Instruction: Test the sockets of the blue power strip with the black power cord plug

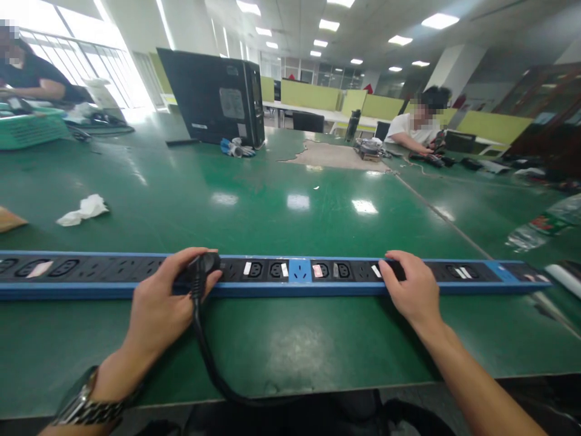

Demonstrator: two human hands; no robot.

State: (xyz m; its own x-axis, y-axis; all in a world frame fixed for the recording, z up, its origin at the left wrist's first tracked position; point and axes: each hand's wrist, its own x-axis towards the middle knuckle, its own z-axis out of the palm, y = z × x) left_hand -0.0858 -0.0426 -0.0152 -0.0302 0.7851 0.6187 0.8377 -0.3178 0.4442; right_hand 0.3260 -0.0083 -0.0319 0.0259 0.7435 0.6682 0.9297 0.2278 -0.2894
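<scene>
A long blue and black power strip (299, 289) lies across the green table, with rows of sockets and several small stickers on its top. My left hand (167, 297) is closed round a black plug (209, 263) at the strip, left of the blue middle socket. The plug's black cable (203, 339) hangs down over the table's front edge. My right hand (414, 290) grips a small black piece (398, 270) on the strip, right of the middle; its shape is mostly hidden by the fingers.
Crumpled white tissue (85, 210) lies at left, a plastic bottle (547, 223) at right. Farther back stand a black computer case (213, 100), gloves (236, 147) and a green basket (31, 128). Two people sit at the table's far sides.
</scene>
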